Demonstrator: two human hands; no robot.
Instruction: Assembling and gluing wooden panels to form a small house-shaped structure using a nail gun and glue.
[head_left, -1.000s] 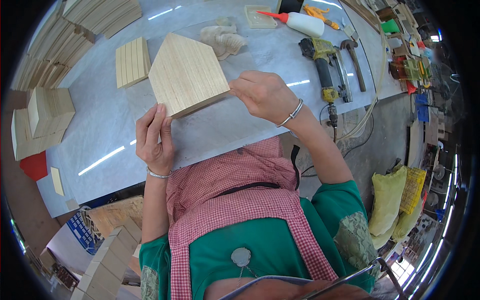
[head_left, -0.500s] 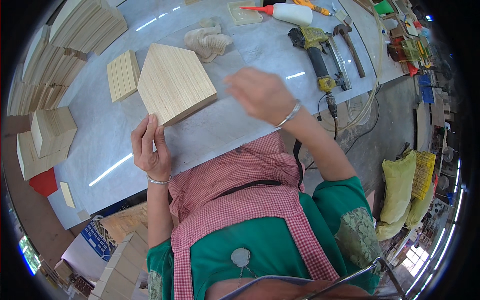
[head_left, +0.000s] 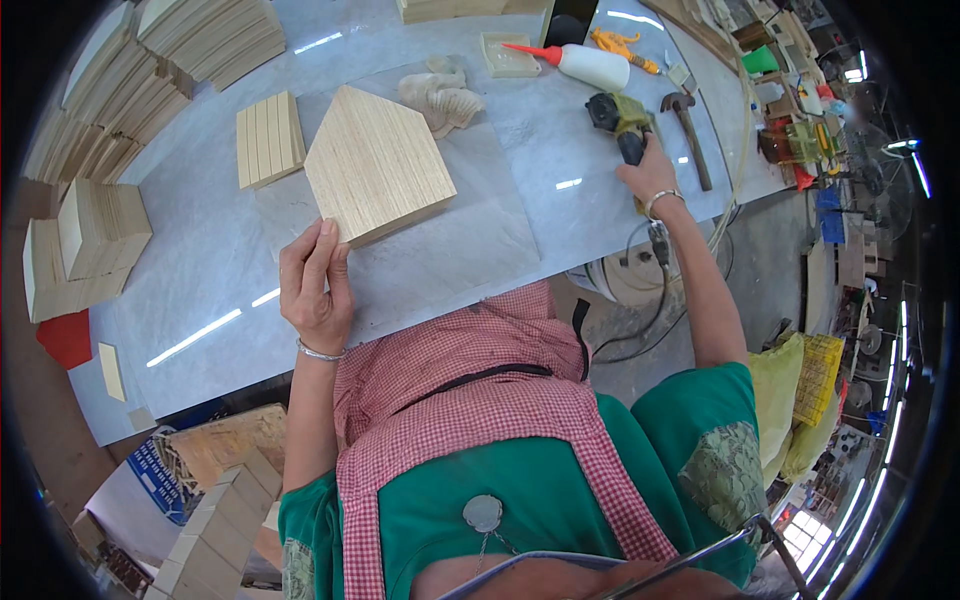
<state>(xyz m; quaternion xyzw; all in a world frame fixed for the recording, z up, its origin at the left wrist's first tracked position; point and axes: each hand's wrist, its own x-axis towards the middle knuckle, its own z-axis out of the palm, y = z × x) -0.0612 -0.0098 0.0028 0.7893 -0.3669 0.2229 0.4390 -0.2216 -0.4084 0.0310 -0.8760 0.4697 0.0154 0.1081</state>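
Note:
A pale house-shaped wooden piece [head_left: 378, 165] with thick sides lies on the table, its peak pointing away from me. My left hand [head_left: 318, 285] pinches its near left corner, fingertips on top and thumb against the side. Over at the right, my right hand [head_left: 650, 175] is wrapped round the black grip of a yellow-and-black nail gun [head_left: 622, 112]. Part of the tool is hidden behind that hand. Its air hose fitting [head_left: 658, 235] hangs past the table edge below the wrist.
A grooved stack of wood pieces [head_left: 270, 140] sits left of the house shape, a crumpled glove [head_left: 440, 98] behind it. Farther right are a glue bottle [head_left: 595, 67], a plastic tray [head_left: 508, 55] and a hammer [head_left: 688, 140]. Tall wood stacks [head_left: 210, 40] line the far left.
My right hand has moved right from beside the wooden piece and taken hold of the nail gun, which has turned slightly. My left hand stays on the same corner. The view has shifted a little.

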